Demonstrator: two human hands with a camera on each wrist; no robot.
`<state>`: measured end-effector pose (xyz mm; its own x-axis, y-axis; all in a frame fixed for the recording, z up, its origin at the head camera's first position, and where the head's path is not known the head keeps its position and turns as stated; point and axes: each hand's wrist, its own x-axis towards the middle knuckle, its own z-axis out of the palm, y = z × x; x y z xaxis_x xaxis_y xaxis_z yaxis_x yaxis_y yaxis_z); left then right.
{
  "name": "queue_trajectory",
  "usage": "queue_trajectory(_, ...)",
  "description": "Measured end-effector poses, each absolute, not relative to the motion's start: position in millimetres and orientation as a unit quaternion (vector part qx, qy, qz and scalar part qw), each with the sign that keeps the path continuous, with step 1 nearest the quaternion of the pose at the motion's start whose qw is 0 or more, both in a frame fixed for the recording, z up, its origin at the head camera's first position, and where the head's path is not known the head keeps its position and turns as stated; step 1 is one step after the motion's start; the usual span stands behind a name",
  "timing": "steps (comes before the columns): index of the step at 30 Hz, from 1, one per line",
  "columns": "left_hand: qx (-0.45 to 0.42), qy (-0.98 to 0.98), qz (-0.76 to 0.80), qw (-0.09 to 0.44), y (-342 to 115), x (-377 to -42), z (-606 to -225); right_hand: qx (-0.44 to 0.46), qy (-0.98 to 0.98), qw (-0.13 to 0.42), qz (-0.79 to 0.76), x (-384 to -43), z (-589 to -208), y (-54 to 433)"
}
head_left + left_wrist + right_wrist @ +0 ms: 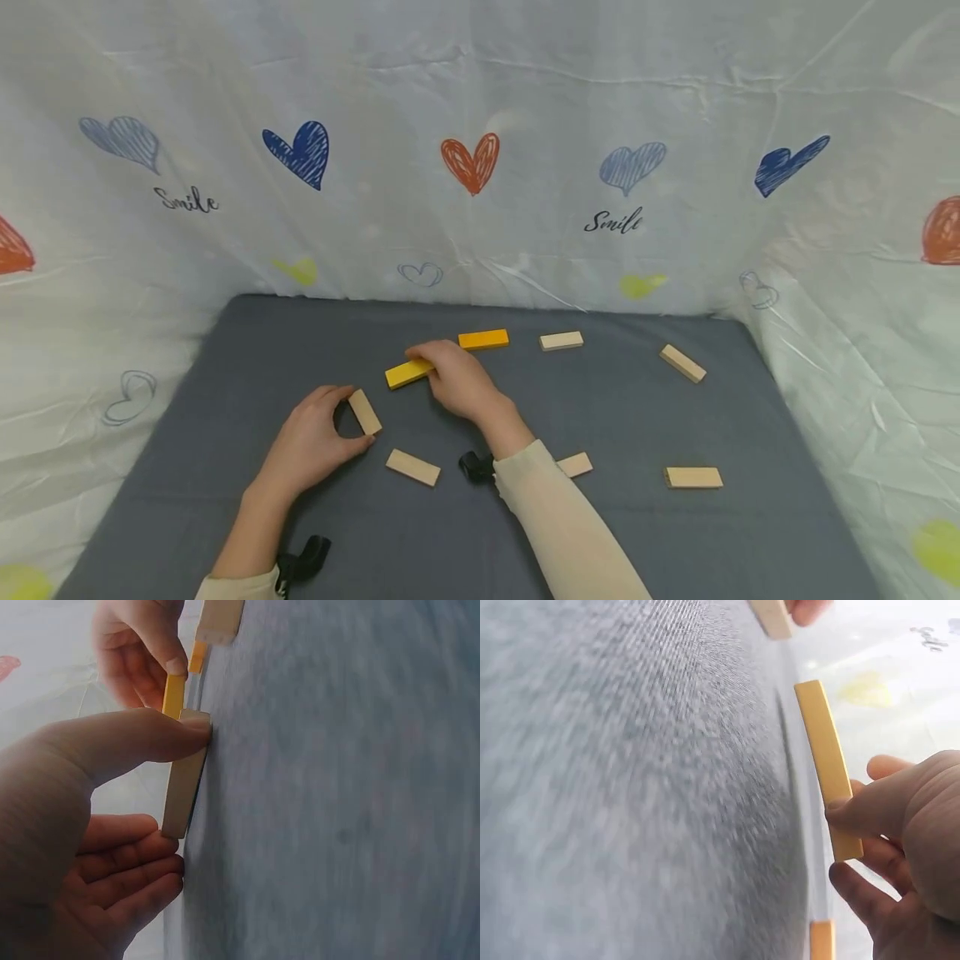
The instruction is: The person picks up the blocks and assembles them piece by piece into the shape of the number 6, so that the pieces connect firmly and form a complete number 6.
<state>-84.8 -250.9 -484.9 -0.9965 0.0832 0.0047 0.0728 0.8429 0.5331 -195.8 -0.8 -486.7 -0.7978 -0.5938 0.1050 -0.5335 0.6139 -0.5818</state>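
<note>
My left hand (311,437) pinches a plain wooden block (365,412) by its two ends, thumb at the near end and a fingertip at the far end. In the left wrist view this wooden block (185,787) is low at the cloth, thumb across its nearer end. Further back, my right hand (459,379) grips a yellow wooden block (409,373) by its right end. The right wrist view shows the thumb pressed on this yellow block (826,750), which appears slightly above the cloth. An orange block (483,339) lies just beyond the right hand.
Plain wooden blocks lie spread on the grey cloth (600,533): one (413,467) between the forearms, one (576,464) partly under the right sleeve, one (561,341) at the back, two (682,364) to the right. A white curtain (525,100) with printed hearts encloses the table's back and sides.
</note>
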Motion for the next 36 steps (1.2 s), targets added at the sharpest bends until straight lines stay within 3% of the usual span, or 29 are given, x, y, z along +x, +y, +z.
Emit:
queue_trajectory(18,0.092,0.956,0.279,0.024,-217,-97,-488,-0.253,0.901,0.029,-0.351,-178,-489,37)
queue_trajectory(36,0.103,0.945,0.306,0.046,-206,-92,-493,-0.244,0.892,0.045,-0.378,-176,-495,44)
